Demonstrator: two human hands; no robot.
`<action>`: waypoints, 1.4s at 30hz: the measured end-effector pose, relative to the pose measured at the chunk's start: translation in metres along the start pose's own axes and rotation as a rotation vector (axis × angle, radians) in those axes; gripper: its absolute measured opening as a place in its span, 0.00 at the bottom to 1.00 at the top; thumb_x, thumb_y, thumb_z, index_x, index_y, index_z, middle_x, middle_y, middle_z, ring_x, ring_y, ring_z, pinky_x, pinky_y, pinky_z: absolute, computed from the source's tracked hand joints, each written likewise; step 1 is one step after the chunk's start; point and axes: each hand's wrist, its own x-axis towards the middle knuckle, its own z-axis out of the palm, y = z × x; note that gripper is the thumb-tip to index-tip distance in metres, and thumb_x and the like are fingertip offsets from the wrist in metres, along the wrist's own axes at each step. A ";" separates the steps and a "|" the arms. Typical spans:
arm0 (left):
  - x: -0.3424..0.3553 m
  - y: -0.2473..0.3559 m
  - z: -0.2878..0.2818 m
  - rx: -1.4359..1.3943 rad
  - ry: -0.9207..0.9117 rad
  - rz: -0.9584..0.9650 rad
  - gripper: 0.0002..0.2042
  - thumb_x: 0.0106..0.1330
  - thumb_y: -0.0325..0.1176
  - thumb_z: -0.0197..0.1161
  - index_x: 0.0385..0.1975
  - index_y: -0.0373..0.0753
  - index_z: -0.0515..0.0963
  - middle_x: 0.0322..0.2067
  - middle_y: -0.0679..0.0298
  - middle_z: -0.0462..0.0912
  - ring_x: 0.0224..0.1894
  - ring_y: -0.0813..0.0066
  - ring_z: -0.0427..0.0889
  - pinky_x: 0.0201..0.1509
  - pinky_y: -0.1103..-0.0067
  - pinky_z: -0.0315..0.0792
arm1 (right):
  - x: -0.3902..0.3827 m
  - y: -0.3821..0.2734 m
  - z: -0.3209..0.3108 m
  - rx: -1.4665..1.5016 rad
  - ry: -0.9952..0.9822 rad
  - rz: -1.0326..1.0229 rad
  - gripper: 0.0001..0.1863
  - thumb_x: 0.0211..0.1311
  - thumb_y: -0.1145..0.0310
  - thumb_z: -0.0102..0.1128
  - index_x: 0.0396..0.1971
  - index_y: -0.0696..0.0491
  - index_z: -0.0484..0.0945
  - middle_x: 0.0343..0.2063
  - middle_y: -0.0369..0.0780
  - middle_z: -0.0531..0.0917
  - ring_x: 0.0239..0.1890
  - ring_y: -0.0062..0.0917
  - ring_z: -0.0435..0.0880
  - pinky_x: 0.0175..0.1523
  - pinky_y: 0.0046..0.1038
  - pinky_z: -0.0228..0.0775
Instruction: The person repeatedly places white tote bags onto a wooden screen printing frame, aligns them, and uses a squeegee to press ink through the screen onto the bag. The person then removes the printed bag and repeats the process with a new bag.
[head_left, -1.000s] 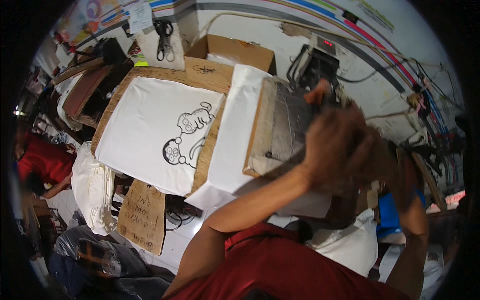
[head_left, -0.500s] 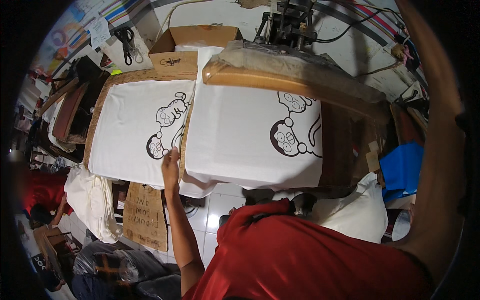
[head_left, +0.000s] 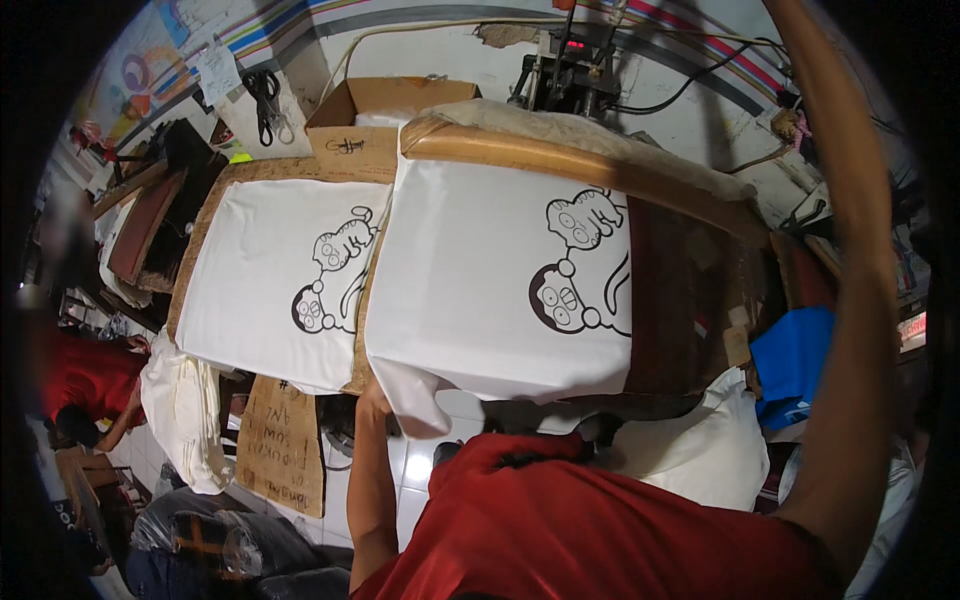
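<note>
My left hand (head_left: 373, 398) grips the near left corner of a white printed cloth (head_left: 455, 270), its fingertips partly hidden by the drooping fabric. The cloth lies on the dark-red press bed (head_left: 672, 300) and carries a black cartoon of a face and a cat. The press's raised plate (head_left: 550, 152), wood-edged and cloudy-topped, overhangs its far edge. Left of it, a second cloth (head_left: 250, 270) with the same drawing lies on a worn board (head_left: 190, 275). My right arm (head_left: 850, 260) stretches upward at the right; its hand is out of view.
A cardboard box (head_left: 360, 140) sits behind the boards. White fabric piles (head_left: 180, 410) (head_left: 690, 440) are at both sides below, with a blue bag (head_left: 790, 360) at right and a cardboard sign (head_left: 280, 450) at left. Another person in red (head_left: 85, 380) is at far left.
The press plate rose, exposing the right-hand cloth and print. My right arm rose with it. My left hand left the handle, passed the left cloth and now holds the right cloth's near corner.
</note>
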 end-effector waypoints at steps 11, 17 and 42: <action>-0.059 0.067 -0.042 -0.203 0.064 0.195 0.17 0.66 0.38 0.53 0.51 0.36 0.73 0.50 0.59 0.77 0.54 0.63 0.74 0.61 0.65 0.66 | -0.534 -0.208 0.150 1.388 -1.022 0.803 0.32 0.56 0.59 0.62 0.59 0.55 0.63 0.58 0.42 0.68 0.56 0.27 0.64 0.57 0.31 0.59; -0.104 0.122 -0.022 -0.015 0.105 0.489 0.16 0.64 0.37 0.57 0.47 0.33 0.72 0.44 0.59 0.79 0.48 0.68 0.76 0.58 0.71 0.64 | -0.512 -0.261 0.177 1.557 -0.371 1.358 0.31 0.60 0.58 0.61 0.56 0.62 0.64 0.52 0.41 0.71 0.53 0.27 0.71 0.60 0.33 0.62; -0.264 0.548 -0.147 0.225 0.386 1.454 0.15 0.58 0.21 0.64 0.45 0.26 0.75 0.40 0.55 0.80 0.41 0.73 0.80 0.46 0.85 0.74 | -0.054 -0.407 0.149 1.589 0.522 0.845 0.40 0.52 0.82 0.61 0.63 0.60 0.48 0.48 0.51 0.74 0.45 0.28 0.77 0.46 0.23 0.72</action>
